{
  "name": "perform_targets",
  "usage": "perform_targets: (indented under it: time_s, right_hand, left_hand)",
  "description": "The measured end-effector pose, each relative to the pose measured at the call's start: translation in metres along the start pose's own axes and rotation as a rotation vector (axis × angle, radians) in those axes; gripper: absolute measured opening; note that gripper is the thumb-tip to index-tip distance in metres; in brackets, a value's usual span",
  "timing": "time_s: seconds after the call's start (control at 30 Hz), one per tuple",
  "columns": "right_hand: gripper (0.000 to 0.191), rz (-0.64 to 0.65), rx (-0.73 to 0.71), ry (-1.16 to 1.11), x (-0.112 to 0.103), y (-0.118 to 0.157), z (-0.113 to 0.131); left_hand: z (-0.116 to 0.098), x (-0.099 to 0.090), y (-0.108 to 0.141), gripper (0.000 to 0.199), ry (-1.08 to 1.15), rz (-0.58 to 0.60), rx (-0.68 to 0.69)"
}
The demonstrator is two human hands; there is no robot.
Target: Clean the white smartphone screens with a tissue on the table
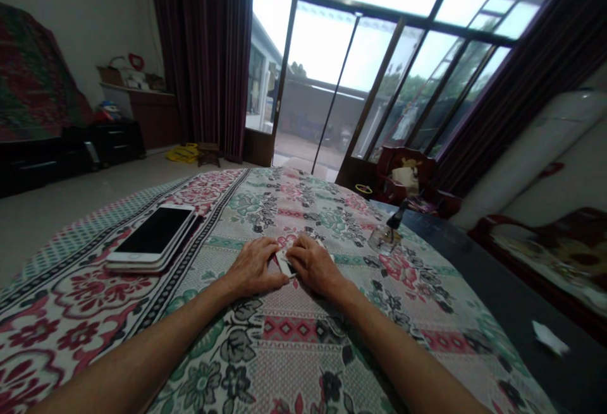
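Observation:
On the patterned tablecloth in front of me lies a small flat white piece with a dark area (pixel 285 264), which looks like a phone, mostly covered by my hands. My left hand (pixel 253 267) grips its left side, thumb at the near end and fingers by the far edge. My right hand (pixel 313 267) rests over its right part, fingers curled and pressed together. Whatever those fingers pinch is hidden. To the left sits a stack of phones (pixel 154 234), the top one white with a black screen facing up.
A clear glass jar with a black-handled brush (pixel 389 231) stands on the tablecloth (pixel 303 344) to the right. A crumpled white tissue (pixel 549 338) lies on the dark surface at the right. Beyond the table are a wooden chair (pixel 403 177) and glass doors (pixel 327 85).

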State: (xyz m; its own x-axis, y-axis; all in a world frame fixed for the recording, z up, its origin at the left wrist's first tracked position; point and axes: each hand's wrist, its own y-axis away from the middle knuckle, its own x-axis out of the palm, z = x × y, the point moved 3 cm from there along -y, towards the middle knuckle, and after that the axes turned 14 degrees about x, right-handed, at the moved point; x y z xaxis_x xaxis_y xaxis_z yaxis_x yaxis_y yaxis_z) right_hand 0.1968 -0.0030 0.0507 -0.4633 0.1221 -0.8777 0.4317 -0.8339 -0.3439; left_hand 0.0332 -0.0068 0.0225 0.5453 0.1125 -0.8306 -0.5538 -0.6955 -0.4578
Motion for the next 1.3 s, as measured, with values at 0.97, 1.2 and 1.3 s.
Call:
perform_targets:
  time_s: [0.97, 1.2, 1.3]
  right_hand:
    - [0.018, 0.059, -0.062, -0.001, 0.004, 0.001, 0.013]
    - [0.019, 0.146, -0.098, -0.010, -0.011, 0.023, 0.017]
    - [0.021, 0.172, -0.106, -0.022, -0.014, 0.022, 0.016]
  left_hand:
    - [0.000, 0.001, -0.001, 0.045, 0.032, -0.020, -0.009]
    - [0.002, 0.004, 0.001, 0.052, 0.006, -0.060, -0.001]
    - [0.002, 0.003, 0.001, 0.053, 0.012, -0.039, 0.000]
